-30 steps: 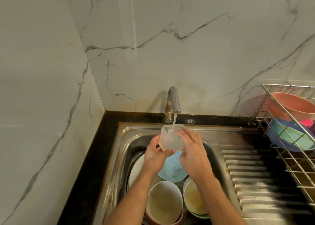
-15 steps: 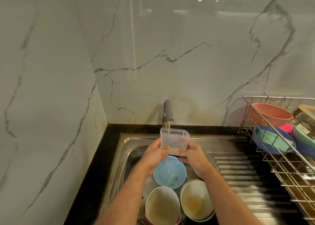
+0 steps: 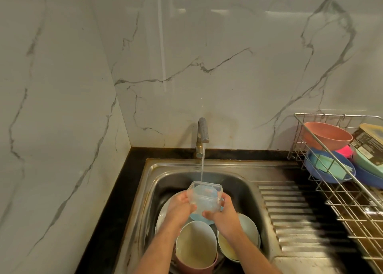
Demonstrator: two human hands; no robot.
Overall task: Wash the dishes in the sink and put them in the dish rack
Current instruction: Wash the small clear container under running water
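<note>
Clear plastic container (image 3: 205, 198) sits pinched between my curled fingers, left hand (image 3: 179, 208) and right hand (image 3: 222, 210) gripping its sides at lower centre of the frame. I see water falling from the tap (image 3: 202, 131) into it, above bowls stacked in the sink (image 3: 244, 182); dish rack (image 3: 339, 192) at right.

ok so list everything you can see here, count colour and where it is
clear container: 1, transparent, under the water stream, held over the sink
tap: 1, grey metal, behind the sink, running
sink: 1, steel, centre
bowls in sink: 2 cream-lined, one front centre, one to its right
blue plate: 1, light blue, below the container
white plate: 1, left in the sink
dish rack: 1, wire, right
pink bowl: 1, in rack
blue bowl: 1, in rack, below the pink bowl
left hand: grips container
right hand: grips container
</note>
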